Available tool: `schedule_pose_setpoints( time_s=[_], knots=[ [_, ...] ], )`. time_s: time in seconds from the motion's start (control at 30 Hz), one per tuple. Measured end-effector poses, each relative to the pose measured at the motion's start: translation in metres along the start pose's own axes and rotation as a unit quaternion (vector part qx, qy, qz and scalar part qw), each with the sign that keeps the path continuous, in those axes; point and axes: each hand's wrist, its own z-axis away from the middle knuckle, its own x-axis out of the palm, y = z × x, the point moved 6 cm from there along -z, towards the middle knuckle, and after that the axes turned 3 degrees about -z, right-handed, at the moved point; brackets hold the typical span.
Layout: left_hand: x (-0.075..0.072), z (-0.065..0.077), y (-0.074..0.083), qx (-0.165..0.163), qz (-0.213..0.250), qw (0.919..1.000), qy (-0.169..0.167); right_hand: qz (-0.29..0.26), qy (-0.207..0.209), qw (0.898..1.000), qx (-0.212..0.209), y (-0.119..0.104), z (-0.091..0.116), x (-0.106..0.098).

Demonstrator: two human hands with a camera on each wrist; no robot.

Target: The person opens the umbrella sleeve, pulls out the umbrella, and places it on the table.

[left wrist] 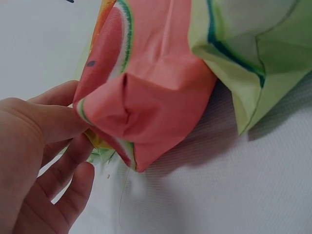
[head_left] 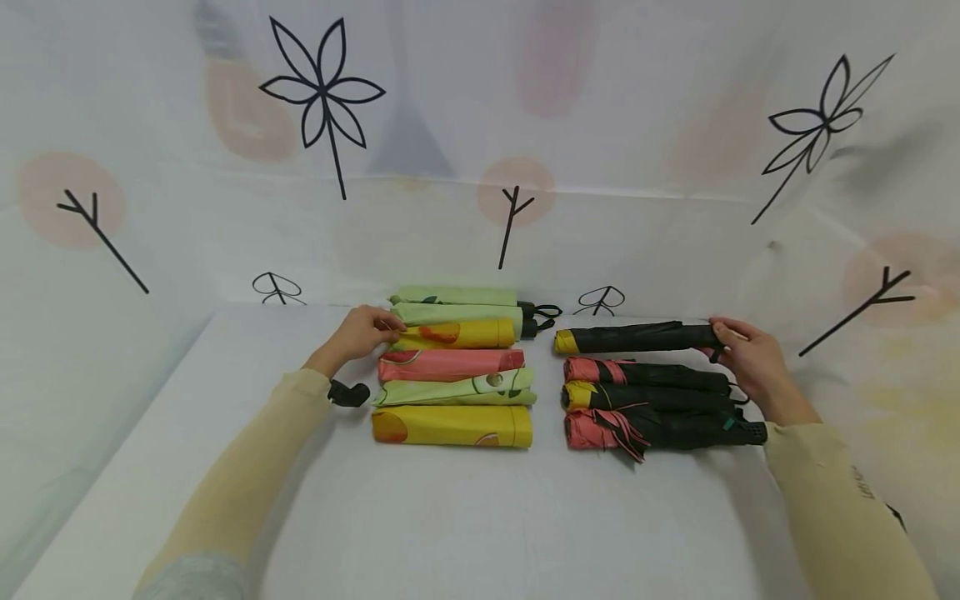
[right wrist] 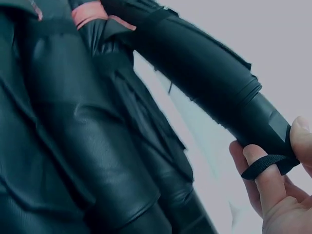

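Black umbrella (head_left: 641, 337) (yellow end (head_left: 566, 342): head view only) is gripped by right hand (head_left: 756, 358), yellow umbrella (head_left: 476, 333) by left hand (head_left: 360, 335).

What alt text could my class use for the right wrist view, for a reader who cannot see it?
A person's right hand grips the end of a folded black fabric umbrella, with a black woven strap across one finger. To the left in the picture are more folded black fabric umbrellas, with pink fabric near the top.
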Motion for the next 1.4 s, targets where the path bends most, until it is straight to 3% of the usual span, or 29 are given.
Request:
schedule_pose_setpoints(
  time_s=[0.13, 0.27, 0.37, 0.5, 0.6, 0.77, 1.0, 1.4],
  knots=[
    [0.000, 0.002, 0.000, -0.006, 0.002, 1.0000, -0.001, 0.011, -0.009, 1.000, -0.011, 0.002, -0.003, -0.003],
    [0.001, 0.003, 0.001, -0.008, 0.004, 1.0000, -0.003, 0.084, -0.009, 0.996, -0.040, 0.002, -0.007, -0.008],
    [0.002, 0.003, 0.000, -0.010, 0.007, 0.9999, -0.003, 0.162, -0.005, 0.985, -0.058, 0.000, -0.009, -0.012],
    [0.003, 0.003, -0.001, -0.014, 0.010, 0.9998, -0.004, 0.268, -0.016, 0.961, -0.071, 0.001, -0.009, -0.013],
    [0.004, 0.003, -0.002, -0.016, 0.008, 0.9998, -0.003, 0.315, -0.036, 0.946, -0.074, 0.004, -0.009, -0.012],
    [0.003, 0.003, 0.001, -0.010, -0.002, 0.9999, 0.000, 0.343, -0.051, 0.935, -0.073, 0.012, -0.009, -0.018],
    [0.004, 0.002, 0.001, -0.013, -0.001, 0.9999, -0.001, 0.441, -0.035, 0.896, -0.048, 0.023, -0.006, -0.029],
    [0.000, 0.004, 0.003, -0.013, 0.006, 0.9998, 0.011, 0.481, -0.029, 0.874, -0.061, 0.027, -0.006, -0.028]
  ],
)
